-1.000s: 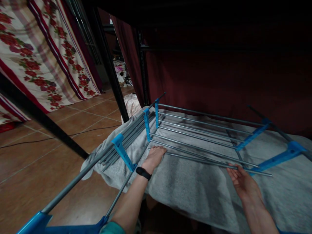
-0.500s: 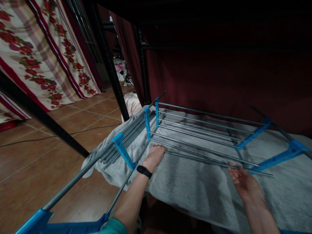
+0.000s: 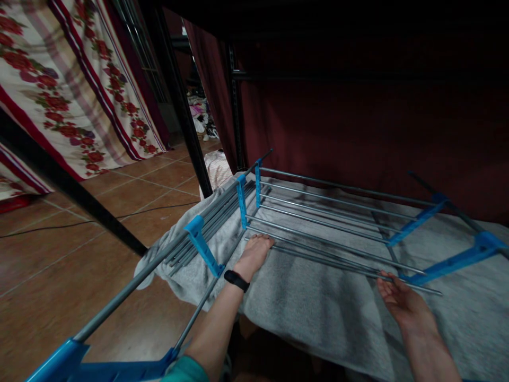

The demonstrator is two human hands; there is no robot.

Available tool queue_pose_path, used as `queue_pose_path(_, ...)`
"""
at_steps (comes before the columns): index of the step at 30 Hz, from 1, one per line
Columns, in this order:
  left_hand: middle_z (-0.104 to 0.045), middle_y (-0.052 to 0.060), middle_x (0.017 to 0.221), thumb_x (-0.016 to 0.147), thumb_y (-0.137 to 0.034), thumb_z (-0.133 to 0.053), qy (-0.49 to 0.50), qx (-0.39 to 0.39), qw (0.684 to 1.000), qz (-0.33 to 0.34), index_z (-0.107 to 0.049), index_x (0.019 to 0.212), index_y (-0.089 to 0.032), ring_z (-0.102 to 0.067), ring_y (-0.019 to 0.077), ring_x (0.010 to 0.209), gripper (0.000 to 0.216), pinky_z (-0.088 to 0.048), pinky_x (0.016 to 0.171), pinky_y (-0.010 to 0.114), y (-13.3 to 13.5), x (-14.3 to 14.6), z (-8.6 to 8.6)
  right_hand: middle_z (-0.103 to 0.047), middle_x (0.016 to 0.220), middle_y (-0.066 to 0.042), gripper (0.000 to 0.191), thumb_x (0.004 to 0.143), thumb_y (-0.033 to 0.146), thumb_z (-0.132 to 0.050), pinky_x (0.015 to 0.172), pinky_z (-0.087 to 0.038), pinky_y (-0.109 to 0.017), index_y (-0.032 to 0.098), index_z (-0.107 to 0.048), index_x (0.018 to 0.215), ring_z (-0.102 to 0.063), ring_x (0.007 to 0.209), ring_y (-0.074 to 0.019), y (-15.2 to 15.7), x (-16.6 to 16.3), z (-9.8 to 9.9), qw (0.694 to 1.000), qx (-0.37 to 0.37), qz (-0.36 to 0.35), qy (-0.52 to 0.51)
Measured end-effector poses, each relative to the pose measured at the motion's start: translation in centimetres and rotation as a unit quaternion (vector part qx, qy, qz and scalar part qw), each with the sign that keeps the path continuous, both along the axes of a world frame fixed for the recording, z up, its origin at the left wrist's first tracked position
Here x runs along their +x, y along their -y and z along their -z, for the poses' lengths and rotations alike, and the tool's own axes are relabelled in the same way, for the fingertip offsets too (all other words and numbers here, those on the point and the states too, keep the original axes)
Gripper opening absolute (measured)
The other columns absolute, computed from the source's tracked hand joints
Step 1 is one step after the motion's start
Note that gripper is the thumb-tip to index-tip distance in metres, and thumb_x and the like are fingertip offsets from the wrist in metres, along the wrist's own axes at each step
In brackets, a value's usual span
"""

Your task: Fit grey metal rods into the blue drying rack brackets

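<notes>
A folding drying rack (image 3: 326, 223) with grey metal rods and blue plastic joints lies flat on a grey towel (image 3: 310, 302) spread over a bed. My left hand (image 3: 254, 254), with a black band at the wrist, is closed over the left end of the nearest grey rod (image 3: 338, 262). My right hand (image 3: 401, 302) is palm up, fingers curled around the same rod near its right end. The rod lies slightly askew from the other rods.
A blue rack leg (image 3: 119, 366) and grey tubes run toward me at lower left. Black bed posts (image 3: 178, 101) stand on the brown tiled floor (image 3: 59, 265). A floral curtain (image 3: 59, 90) hangs at left; a dark red curtain (image 3: 358, 122) is behind the bed.
My right hand has slid slightly down and right along the nearest rod. The view has shifted a little; my left hand stays at the rod's left end.
</notes>
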State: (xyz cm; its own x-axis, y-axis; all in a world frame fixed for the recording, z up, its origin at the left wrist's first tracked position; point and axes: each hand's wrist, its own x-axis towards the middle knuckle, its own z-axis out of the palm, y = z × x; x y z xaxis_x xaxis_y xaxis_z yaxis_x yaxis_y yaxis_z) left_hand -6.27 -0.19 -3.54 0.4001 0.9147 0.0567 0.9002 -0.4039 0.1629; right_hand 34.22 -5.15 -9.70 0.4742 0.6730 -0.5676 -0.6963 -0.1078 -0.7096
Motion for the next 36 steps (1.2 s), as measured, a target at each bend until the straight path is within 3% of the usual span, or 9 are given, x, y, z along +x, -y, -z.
queue_pose_path(13, -0.063, 0.009, 0.099, 0.090, -0.011, -0.038, 0.010, 0.024, 0.999, 0.023, -0.064, 0.096, -0.018, -0.057, 0.0235, 0.094, 0.028, -0.040, 0.084, 0.035, 0.0, -0.2, -0.8, -0.064, 0.084, -0.002, 0.024, 0.085, 0.003, -0.042, 0.060, -0.059, -0.020, 0.017, -0.059, 0.076, -0.066, 0.071, -0.0092, -0.1, 0.4, -0.4, 0.999, -0.027, 0.013, -0.029)
queue_pose_path(36, -0.066, 0.010, 0.101, 0.089, -0.008, -0.036, -0.015, 0.002, 1.000, -0.007, -0.062, 0.096, -0.018, -0.060, 0.0214, 0.096, 0.028, -0.038, 0.089, 0.035, 0.0, -0.5, -1.1, -0.062, 0.078, 0.001, 0.016, 0.085, 0.010, -0.052, 0.050, -0.057, -0.019, 0.019, -0.059, 0.073, -0.064, 0.062, -0.0090, -0.2, 0.4, -0.2, 0.998, -0.042, 0.048, -0.003)
